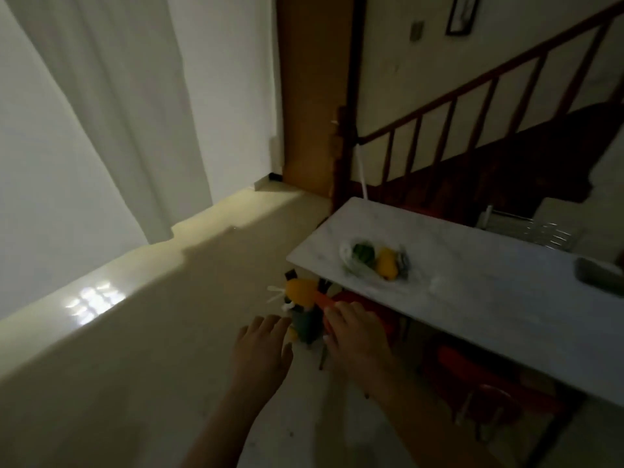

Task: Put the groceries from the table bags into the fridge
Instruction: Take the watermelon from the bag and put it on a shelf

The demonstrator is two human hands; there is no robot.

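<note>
**Head view: both hands out over the floor, groceries carried beside the worktop**

Head view, dim room. My left hand [261, 349] reaches forward with its fingers [270, 324] loosely spread, palm down, nothing gripped that I can see. My right hand [354, 336] is curled around a bunch of groceries: an orange carrot [322, 300] sticks out past the knuckles, a yellow pepper [300, 292] sits at the far end of the bunch, and a dark green item [304, 327] hangs between the two hands. The picture is blurred here; I cannot tell exactly which pieces the right fingers pinch, only that they are closed around the bundle. Thin white bag handles [275, 293] show just left of the pepper.

The bunch is held in the air, just off the near corner of the white worktop [472, 298], above the pale floor [169, 349].

On the worktop lies a clear plastic bag [351, 265], slumped open, with a green vegetable [364, 253] and a second yellow pepper [387, 263] side by side in it. A grey object [597, 276] rests at the right edge, too dark to identify.

Under the worktop, red stools [472, 366]. Behind: white curtains [118, 113], a wooden door [314, 96], a stair railing [472, 96].
</note>
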